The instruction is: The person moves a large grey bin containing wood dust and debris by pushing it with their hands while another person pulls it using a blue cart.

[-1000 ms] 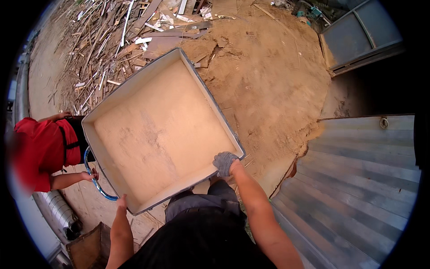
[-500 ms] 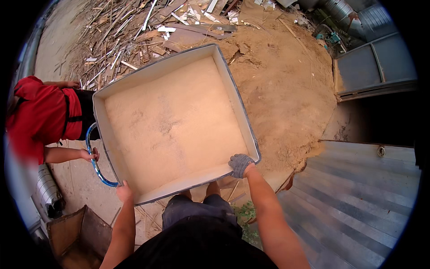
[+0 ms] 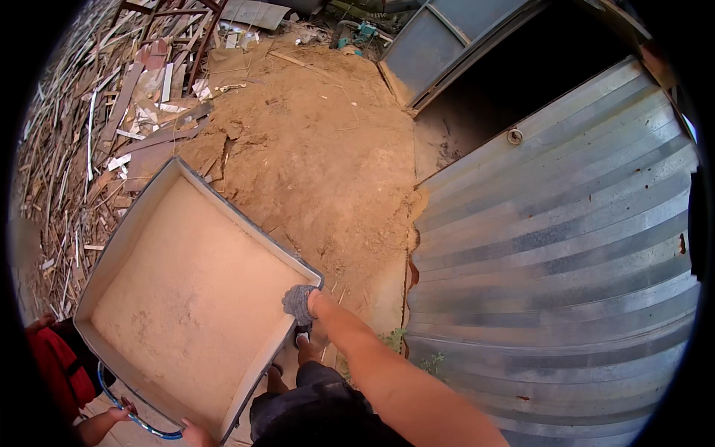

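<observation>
A large square tray [image 3: 119,246] with grey rims, its floor coated in sandy dust, is held flat in front of me. My right hand [image 3: 299,302], in a grey knitted glove, grips the tray's near right corner. My left hand [image 3: 195,434] holds the near edge at the bottom of the view, only partly visible. At the tray's left side a person in a red top [image 3: 52,365] holds a blue hoop-shaped handle [image 3: 126,413].
Sandy ground [image 3: 320,156] lies ahead. A heap of scrap wood [image 3: 82,127] is at the left. A corrugated metal sheet [image 3: 558,261] stands at the right, with a dark doorway [image 3: 514,89] and a grey panel [image 3: 439,45] behind it.
The view has swung to the right: the tray now sits lower left and the corrugated sheet fills the right. Both my hands kept their hold on the tray.
</observation>
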Available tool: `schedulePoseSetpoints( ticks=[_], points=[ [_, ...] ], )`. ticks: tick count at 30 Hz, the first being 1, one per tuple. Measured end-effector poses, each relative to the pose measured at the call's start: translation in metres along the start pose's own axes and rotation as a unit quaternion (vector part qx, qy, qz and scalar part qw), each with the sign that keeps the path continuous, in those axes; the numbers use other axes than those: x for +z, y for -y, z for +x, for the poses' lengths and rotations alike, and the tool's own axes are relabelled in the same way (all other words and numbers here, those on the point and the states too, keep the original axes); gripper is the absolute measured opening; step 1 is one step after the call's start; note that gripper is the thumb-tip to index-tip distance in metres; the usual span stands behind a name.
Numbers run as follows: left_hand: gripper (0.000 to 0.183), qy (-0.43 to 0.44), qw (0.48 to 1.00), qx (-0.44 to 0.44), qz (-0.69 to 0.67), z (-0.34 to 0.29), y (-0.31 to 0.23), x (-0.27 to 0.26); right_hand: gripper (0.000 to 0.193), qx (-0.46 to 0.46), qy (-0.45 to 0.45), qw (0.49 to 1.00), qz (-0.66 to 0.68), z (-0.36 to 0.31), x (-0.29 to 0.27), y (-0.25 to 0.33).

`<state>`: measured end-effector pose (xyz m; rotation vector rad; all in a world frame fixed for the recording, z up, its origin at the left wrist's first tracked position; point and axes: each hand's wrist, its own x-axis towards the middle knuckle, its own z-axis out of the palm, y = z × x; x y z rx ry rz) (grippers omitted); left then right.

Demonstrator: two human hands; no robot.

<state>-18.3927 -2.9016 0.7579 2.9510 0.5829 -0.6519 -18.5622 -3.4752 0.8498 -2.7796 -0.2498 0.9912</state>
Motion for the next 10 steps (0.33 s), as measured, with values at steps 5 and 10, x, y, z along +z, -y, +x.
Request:
schedulePoseSetpoints(
  ticks=[5,10],
  points=[
    [0.042,-0.006,0.963,0.174,0.204,0.014,0.025,-0.005,0.029,-0.001,-0.052,0.999,-0.012,0.024,0.032,0.002],
    [0.046,-0.012,0.943,0.216,0.254,0.035,0.034,-0.003,0.031,0.016,0.012,1.000,-0.013,0.015,0.010,0.009]
  ],
)
